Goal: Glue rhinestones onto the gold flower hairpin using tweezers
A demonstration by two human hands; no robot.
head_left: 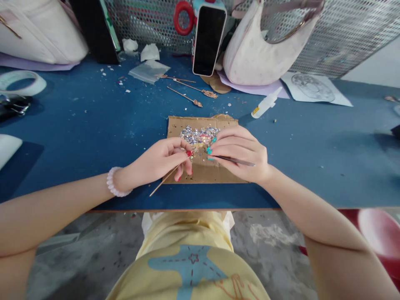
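My left hand [173,157] pinches a thin gold hairpin [163,181], its bare stem slanting down to the left and its ornate end partly hidden by my fingers. Dark tweezers [236,160] are closed in my right hand [242,150], their tips close to the hairpin's ornate end. Beneath both hands lies a piece of brown cardboard [215,177]. A pile of small glittering rhinestones [198,135] is spread on it, just beyond my fingers. Whether the tweezers grip a stone is too small to tell.
Several more gold hairpins [187,96] lie behind the cardboard, near a clear plastic bag [149,71]. A glue bottle [266,103] is at the back right. A phone [209,39] stands upright beside a white handbag [259,58]. Tape [37,85] sits at far left.
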